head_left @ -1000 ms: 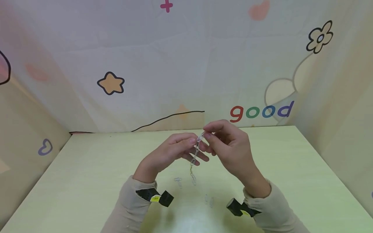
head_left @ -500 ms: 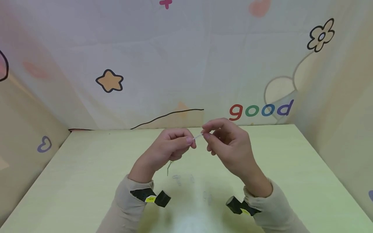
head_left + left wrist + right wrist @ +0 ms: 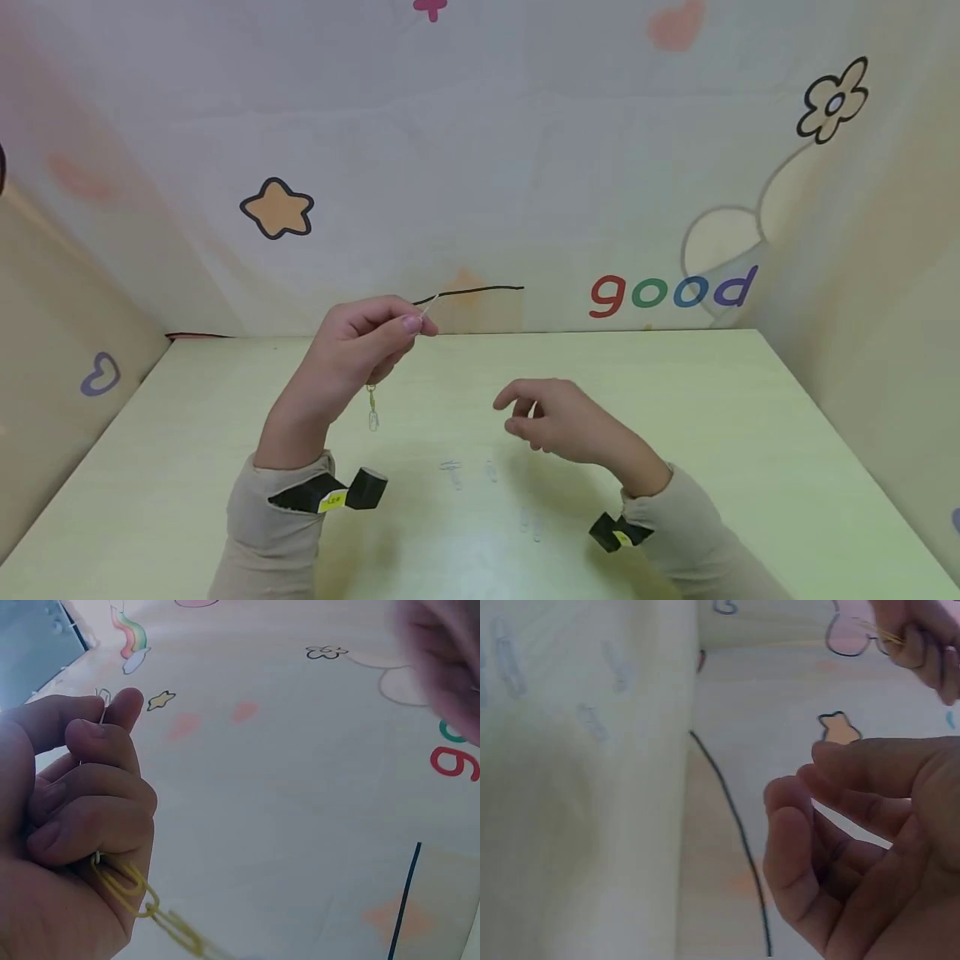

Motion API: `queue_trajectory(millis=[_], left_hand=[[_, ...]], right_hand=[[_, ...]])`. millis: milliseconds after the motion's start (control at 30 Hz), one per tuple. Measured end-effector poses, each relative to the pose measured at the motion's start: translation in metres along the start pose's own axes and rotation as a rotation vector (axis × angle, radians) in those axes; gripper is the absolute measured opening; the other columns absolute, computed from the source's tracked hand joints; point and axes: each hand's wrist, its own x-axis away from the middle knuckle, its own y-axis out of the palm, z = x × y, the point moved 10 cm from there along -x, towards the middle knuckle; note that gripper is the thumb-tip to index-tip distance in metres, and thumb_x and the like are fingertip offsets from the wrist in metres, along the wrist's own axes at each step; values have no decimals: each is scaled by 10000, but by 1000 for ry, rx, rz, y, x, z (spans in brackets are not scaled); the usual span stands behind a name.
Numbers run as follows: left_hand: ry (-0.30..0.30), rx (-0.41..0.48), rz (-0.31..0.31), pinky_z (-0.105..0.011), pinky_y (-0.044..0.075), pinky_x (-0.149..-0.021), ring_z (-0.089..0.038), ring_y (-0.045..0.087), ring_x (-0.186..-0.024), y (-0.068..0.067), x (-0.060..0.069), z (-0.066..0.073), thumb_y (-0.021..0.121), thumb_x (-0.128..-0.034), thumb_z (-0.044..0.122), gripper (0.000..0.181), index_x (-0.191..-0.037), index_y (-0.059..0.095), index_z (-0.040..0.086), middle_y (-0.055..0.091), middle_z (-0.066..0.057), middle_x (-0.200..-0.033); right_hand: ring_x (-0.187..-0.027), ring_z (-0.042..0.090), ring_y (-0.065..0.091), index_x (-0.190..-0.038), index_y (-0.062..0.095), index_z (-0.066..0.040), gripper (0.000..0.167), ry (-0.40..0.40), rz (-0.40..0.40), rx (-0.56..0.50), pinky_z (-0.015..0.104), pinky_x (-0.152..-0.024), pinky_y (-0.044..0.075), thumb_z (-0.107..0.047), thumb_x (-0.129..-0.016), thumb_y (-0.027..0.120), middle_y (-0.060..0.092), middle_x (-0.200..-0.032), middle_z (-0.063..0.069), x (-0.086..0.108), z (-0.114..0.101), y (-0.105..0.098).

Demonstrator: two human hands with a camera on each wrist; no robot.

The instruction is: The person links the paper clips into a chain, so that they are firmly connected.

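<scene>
My left hand (image 3: 345, 358) is raised at the left of the head view and grips a chain of linked paper clips (image 3: 372, 408). Thumb and forefinger pinch the pale end clip (image 3: 429, 307). The middle of the chain is hidden in the curled fingers. In the left wrist view, yellow clips (image 3: 152, 908) dangle below the little finger. My right hand (image 3: 566, 421) hovers over the table, fingers relaxed and bent, holding nothing. Loose clear paper clips (image 3: 452, 467) lie below and left of it.
The pale table (image 3: 225, 467) carries several faint loose clips, among them a clip (image 3: 491, 472) near the middle and a pair of clips (image 3: 530, 525) closer to me. A printed cloth (image 3: 390, 183) stands behind and at both sides.
Both hands were together at the chain's end clip. The right hand has let go and dropped toward the table. The left hand has moved left and up with the chain.
</scene>
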Motion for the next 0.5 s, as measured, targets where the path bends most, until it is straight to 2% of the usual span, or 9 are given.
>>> queue_trajectory(millis=[67,167,267,367,500], left_hand=[[4,-5,4,-284,170,-443,-188,211,-482,-2,1,1,560,-1023,86,182,-1019,705,-25,321,-35,-594],[-2,-16,-4,-285,182,-454,-187,214,-486,-3,1,0,562,-1024,84,181,-1017,701,-32,317,-31,-592],[-25,-26,-13,-282,200,-469,-189,221,-492,-2,1,-2,568,-1021,84,178,-1014,701,-35,323,-29,-594],[-52,-41,-12,-277,209,-474,-185,225,-497,-2,2,-5,574,-1015,83,172,-1008,709,-22,334,-22,-597],[-66,-64,-7,-275,206,-469,-183,223,-498,-4,2,-6,575,-1009,76,169,-1012,717,-15,339,-17,-595]], right_hand=[[-627,193,600,-1186,673,-110,234,47,-79,5,345,-574,502,-87,-954,682,609,-877,17,-6,17,21],[-596,175,580,-1191,663,-96,264,99,-144,14,339,-562,490,-81,-933,714,600,-854,35,-13,37,44],[-558,160,541,-1138,663,-108,243,136,-156,41,320,-544,472,-70,-911,741,583,-812,44,-17,53,58],[-583,156,520,-1086,661,-143,229,153,-142,82,316,-556,454,-81,-892,765,566,-788,42,-21,62,64],[-660,163,525,-1026,651,-180,218,112,-125,152,330,-616,442,-93,-870,777,566,-756,16,-23,59,66]])
